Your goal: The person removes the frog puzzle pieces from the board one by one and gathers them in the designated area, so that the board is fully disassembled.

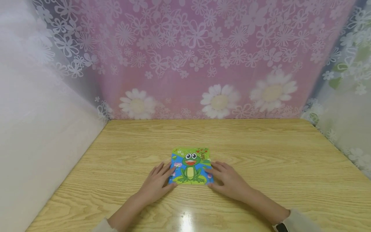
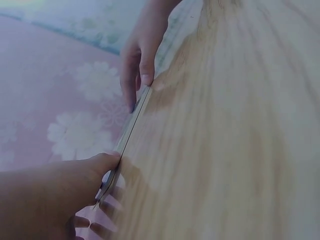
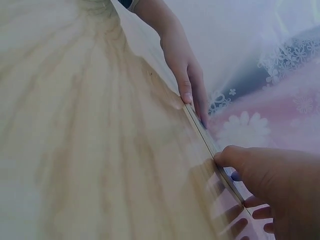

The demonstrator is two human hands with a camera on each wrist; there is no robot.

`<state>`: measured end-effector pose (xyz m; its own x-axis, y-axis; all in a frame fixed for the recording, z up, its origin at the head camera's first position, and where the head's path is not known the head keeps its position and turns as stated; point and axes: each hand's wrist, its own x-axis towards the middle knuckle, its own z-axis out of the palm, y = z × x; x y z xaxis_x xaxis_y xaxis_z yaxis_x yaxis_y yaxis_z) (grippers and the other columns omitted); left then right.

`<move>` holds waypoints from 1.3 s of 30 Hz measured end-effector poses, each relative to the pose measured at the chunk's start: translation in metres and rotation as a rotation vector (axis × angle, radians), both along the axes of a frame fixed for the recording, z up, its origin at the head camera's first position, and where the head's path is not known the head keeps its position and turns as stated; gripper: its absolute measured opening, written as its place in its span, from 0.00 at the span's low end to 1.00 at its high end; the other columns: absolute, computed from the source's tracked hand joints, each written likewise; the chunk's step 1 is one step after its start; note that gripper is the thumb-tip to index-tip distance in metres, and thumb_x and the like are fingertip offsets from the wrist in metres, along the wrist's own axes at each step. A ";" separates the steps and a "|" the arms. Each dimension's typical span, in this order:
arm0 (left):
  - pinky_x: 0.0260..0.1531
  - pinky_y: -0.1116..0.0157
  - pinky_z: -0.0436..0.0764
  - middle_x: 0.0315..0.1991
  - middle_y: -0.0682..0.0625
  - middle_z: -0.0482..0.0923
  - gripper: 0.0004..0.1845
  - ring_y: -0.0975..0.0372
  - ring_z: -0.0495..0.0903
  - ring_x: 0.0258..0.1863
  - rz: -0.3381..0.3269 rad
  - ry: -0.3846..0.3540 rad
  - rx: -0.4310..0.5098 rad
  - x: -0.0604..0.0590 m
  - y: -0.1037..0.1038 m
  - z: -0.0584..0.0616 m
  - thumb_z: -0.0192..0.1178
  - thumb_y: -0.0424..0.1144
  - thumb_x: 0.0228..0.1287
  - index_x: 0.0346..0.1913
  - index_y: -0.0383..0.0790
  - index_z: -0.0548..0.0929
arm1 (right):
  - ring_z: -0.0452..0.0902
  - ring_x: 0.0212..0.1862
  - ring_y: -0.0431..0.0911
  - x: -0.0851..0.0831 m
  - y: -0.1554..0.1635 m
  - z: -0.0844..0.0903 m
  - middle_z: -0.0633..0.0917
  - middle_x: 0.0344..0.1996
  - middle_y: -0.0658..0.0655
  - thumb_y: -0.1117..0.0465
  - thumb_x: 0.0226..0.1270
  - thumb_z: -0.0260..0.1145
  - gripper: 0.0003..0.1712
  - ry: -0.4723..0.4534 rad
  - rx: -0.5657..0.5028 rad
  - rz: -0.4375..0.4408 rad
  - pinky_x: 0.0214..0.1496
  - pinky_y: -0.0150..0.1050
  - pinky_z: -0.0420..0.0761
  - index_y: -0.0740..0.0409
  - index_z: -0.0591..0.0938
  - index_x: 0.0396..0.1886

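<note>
Far left: plain pale wall, then the floral curtain (image 1: 197,58) running behind the wooden table (image 1: 261,154).

Left hand (image 1: 157,183) flat on the table at the left edge of the frog puzzle board (image 1: 190,166), fingers fairly straight and spread, tips touching or just overlapping the board's left side; thumb against the thin edge in the left wrist view (image 2: 107,162). Not curled round anything, so an open, pressing contact rather than a clasp.

Centre: board lying flat, near the front middle of the table, roughly square, frog upright toward the viewer, no marked long axis. Seen edge-on from the wrists as a thin slab flush with the tabletop (image 3: 210,142).

Right hand (image 1: 229,180) mirrored at the board's right edge, fingers extended and loosely spread, tips on the right border; likewise open.

Board directly between the two hands, each about equally near, one per side edge; thin edges facing the fingertips, so any lift probably hinges on getting tips under those low sides.

Far right: lace curtain with green leaves.
</note>
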<state>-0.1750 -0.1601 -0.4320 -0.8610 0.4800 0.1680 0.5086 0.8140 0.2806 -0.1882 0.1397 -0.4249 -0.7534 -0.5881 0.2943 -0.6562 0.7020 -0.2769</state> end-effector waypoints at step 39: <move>0.61 0.44 0.51 0.67 0.39 0.57 0.38 0.43 0.52 0.65 0.100 0.050 0.045 -0.035 -0.004 0.003 0.54 0.59 0.62 0.66 0.35 0.64 | 0.67 0.57 0.56 -0.033 -0.052 0.025 0.75 0.55 0.61 0.51 0.60 0.66 0.24 -0.038 -0.072 0.025 0.54 0.55 0.69 0.58 0.79 0.54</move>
